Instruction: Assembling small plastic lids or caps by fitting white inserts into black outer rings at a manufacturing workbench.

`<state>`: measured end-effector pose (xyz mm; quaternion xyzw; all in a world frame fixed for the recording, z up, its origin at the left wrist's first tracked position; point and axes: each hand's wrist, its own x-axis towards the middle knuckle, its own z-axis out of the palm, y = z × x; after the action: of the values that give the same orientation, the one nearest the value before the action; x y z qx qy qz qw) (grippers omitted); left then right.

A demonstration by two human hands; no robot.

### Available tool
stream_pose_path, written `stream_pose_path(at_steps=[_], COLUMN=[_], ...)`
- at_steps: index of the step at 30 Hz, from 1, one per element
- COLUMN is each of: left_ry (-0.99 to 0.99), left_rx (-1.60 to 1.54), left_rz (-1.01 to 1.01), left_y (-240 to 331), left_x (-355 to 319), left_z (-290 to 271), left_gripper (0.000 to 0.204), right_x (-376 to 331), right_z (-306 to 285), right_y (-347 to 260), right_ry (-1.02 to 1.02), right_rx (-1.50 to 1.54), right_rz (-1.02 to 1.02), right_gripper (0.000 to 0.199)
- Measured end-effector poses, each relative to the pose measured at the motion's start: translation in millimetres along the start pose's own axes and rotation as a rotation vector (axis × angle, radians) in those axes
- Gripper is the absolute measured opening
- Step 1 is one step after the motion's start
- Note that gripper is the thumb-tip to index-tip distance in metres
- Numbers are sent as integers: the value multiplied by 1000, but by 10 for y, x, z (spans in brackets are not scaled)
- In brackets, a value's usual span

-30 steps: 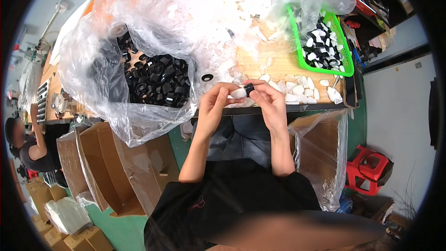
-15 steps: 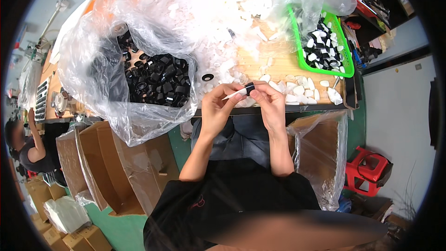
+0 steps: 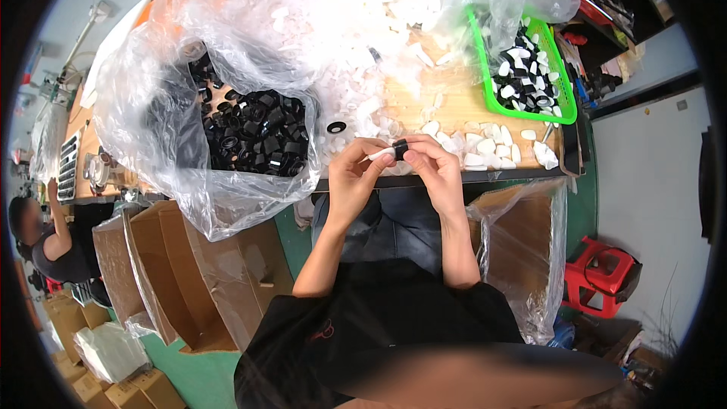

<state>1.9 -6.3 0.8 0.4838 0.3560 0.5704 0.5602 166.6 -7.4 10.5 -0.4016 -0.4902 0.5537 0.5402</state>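
My left hand [image 3: 354, 176] pinches a small white plastic piece [image 3: 381, 154] by its end. My right hand [image 3: 433, 165] holds a small black ring cap [image 3: 400, 149] against that white piece's tip, over the front edge of the wooden table [image 3: 424, 102]. A clear plastic bag [image 3: 174, 144] full of black ring caps [image 3: 254, 132] lies to the left of my hands. Loose white pieces [image 3: 485, 151] are scattered on the table to the right, and a large heap of them [image 3: 356, 38] sits in clear plastic behind.
A green basket [image 3: 564, 106] with assembled black-and-white parts stands at the back right. Open cardboard boxes [image 3: 166, 273] stand on the floor at my left, a plastic-lined box [image 3: 522, 250] at my right, a red stool [image 3: 602, 280] beyond. Another person [image 3: 49, 242] works at far left.
My hands have stayed together at the table edge. The white piece, earlier hidden between my fingers, now sticks out to the left of the black cap.
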Motion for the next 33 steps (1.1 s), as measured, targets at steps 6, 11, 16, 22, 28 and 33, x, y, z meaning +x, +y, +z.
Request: stream_pose_path(at_steps=[6,11,16,22,28,33], left_ry=[33,36,-18,-103,-78,13], left_rx=[-47,-65,69,553,497,280], left_rz=[-7,-16,-107,-27,9,115], left_y=[85,94,88,103,171,8], left_x=[-21,-30,-1,-5,27,43], left_z=[32,21,-51,-140,-158,-226], left_gripper=[6,9,13,18,30,27], right_x=[-16,-23,-18,-45,79,538], right_z=[21,16,-9,-1,26,43], right_y=[-5,8,75,24,-47,108], right_ry=[50,28,31,28,-163,-23], right_rx=[107,76,91,10,-491,-565], right_rz=[83,65,44,27,-267,-200], right_gripper=[14,15,15,14,14,12])
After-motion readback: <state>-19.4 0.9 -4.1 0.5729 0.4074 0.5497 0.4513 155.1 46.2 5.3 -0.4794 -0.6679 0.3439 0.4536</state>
